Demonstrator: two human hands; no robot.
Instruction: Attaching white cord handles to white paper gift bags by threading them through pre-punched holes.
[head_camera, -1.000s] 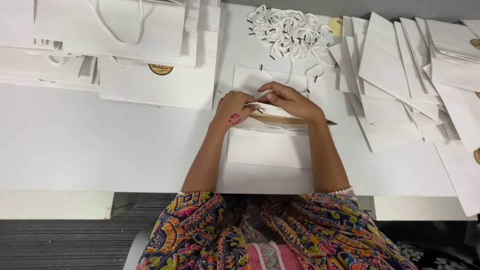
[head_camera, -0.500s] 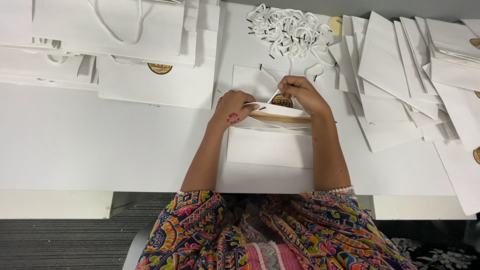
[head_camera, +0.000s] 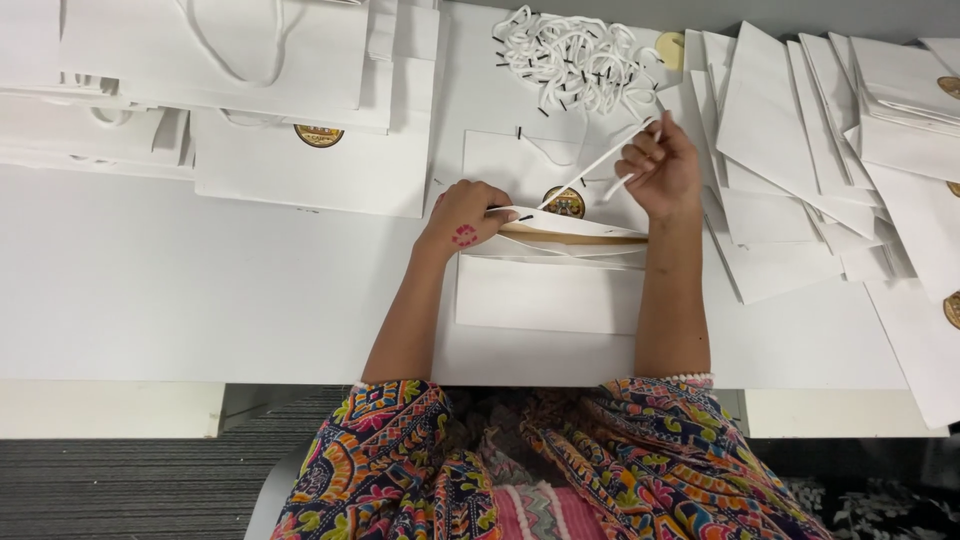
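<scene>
The bag (head_camera: 548, 290) lies flat on the white table (head_camera: 150, 300), near the person's edge and between the forearms, with its open mouth facing far. The left hand (head_camera: 465, 215) rests on the left end of the mouth, fingers curled over the upper lip and pressing it against the bag. The right hand (head_camera: 660, 170) is raised above the right end of the mouth, fingers closed in a pinch on a white cord (head_camera: 590, 170). The cord runs taut and diagonal from the pinch down toward the left hand, passing over a round gold seal (head_camera: 565, 203) on the paper just beyond the mouth. A loose pile of cords (head_camera: 575, 60) with black tips lies on the far side of the table. Finished bags (head_camera: 300, 150) are stacked on the far left. Flat bags (head_camera: 800, 130) fan out on the right.
</scene>
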